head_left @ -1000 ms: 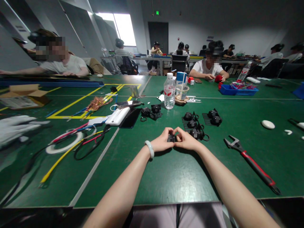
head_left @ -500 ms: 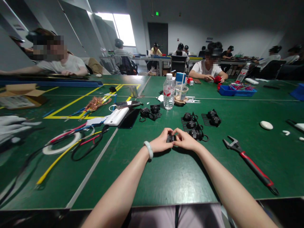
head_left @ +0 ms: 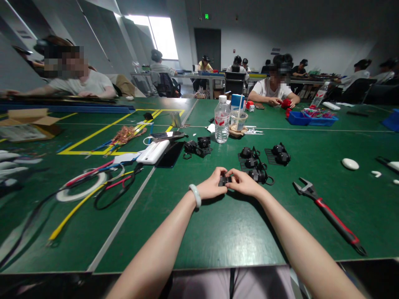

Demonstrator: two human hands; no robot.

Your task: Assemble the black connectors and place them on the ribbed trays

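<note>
Both of my hands meet just above the green table [head_left: 230, 236], around a small black plastic part [head_left: 223, 181]. My left hand [head_left: 212, 183], with a pale bangle [head_left: 195, 196] at the wrist, is closed on the part from the left. From the right, my right hand [head_left: 242, 182] pinches the same part with its fingertips. Fingers cover much of it, so its full shape is hidden. Just beyond my right hand lie several similar black fittings with loose rings [head_left: 253, 164]. More black fittings [head_left: 278, 154] sit farther right, and another cluster [head_left: 198, 147] lies to the left.
An adjustable wrench [head_left: 329, 216] with red-black handle lies at right. Ahead stand a water bottle [head_left: 222, 120] and a drink cup [head_left: 238, 119]. On the left are a white power bank [head_left: 153, 152], a tape roll [head_left: 81, 187] and cables [head_left: 77, 211]. Co-workers sit across and at left.
My right fingers have shifted slightly on the black part, showing a little more of it. My arms stay in place. At the far left, a gloved hand has moved partly out of view.
</note>
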